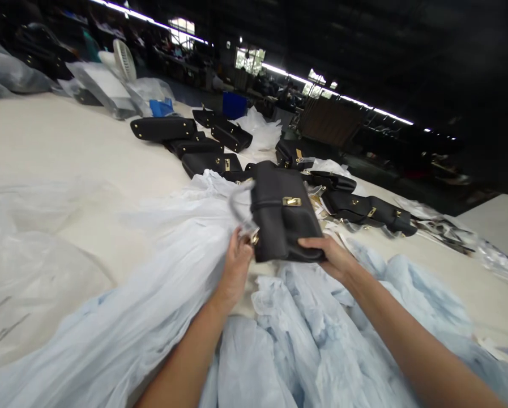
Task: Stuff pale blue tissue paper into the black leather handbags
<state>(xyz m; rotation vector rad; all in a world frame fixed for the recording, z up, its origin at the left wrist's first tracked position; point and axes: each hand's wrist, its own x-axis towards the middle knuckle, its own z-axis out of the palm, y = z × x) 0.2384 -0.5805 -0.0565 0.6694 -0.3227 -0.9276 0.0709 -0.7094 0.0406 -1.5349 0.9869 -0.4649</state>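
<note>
A black leather handbag [285, 212] with a gold clasp is held up just above the table in front of me. My right hand [328, 255] grips its lower right edge, thumb on top. My left hand [237, 263] is closed at the bag's left side, pinching a gold fitting and a plastic-wrapped strap [237, 207] that loops up from it. Under both hands lies a heap of pale blue tissue-like wrapping [304, 328].
Several more black handbags [194, 144] lie in a row across the cream table [58, 147], others at the right [366, 209]. Clear plastic bags [20, 266] lie at left and far left. A small white fan [124, 59] stands at the back. The hall behind is dark.
</note>
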